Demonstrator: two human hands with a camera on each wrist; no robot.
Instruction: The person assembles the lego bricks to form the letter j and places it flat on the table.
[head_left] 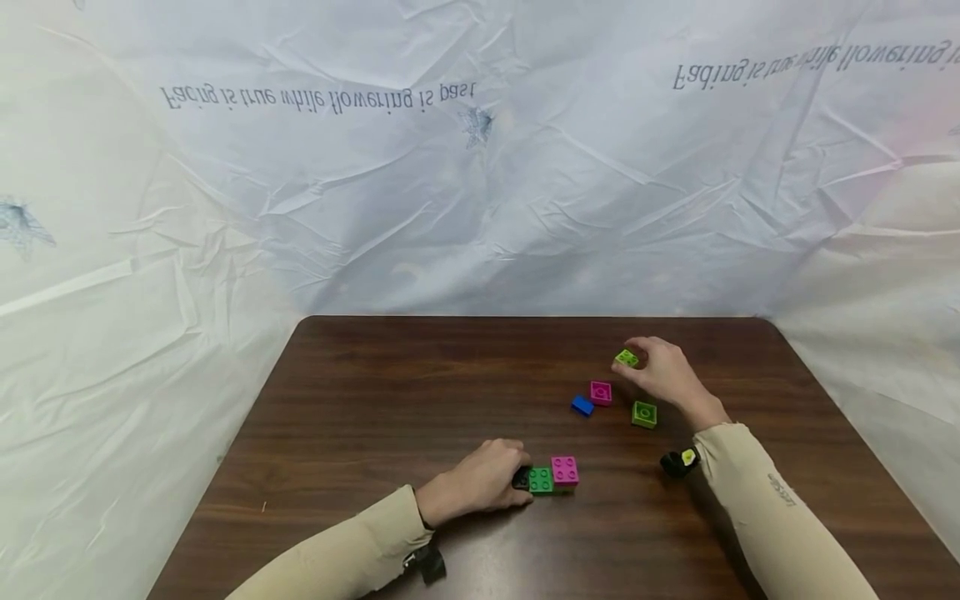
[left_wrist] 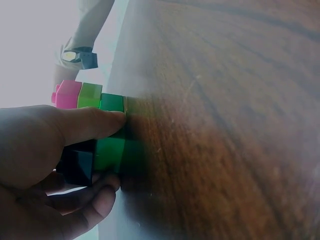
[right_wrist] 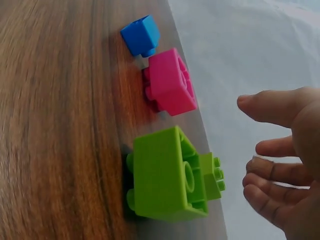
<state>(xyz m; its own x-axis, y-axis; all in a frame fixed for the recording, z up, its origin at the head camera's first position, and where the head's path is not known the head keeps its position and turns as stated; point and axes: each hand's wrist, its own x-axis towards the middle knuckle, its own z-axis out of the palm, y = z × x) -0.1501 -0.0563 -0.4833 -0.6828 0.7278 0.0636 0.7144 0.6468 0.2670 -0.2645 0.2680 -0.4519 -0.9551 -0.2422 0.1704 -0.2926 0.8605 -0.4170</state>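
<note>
My left hand [head_left: 480, 477] grips the left end of a joined brick structure, thumb on one side and fingers on the other. Green bricks [head_left: 540, 480] form its base on the table. A black brick [left_wrist: 77, 167] sits on top, partly covered by the hand. At the other end a pink brick [head_left: 565, 468] tops a lime brick [left_wrist: 90, 95]. My right hand [head_left: 666, 373] hovers near the table's far side, thumb and fingers spread over a small lime brick [head_left: 627, 358]. In the right wrist view a gap shows between the fingertips and that brick [right_wrist: 212, 175].
Between the hands lie a blue brick [head_left: 582, 406], a magenta brick [head_left: 601, 393] with its hollow side up, and a larger lime brick [head_left: 644, 414], also upturned. A white printed sheet [head_left: 465, 208] hangs behind the brown table [head_left: 360, 392] and along its sides.
</note>
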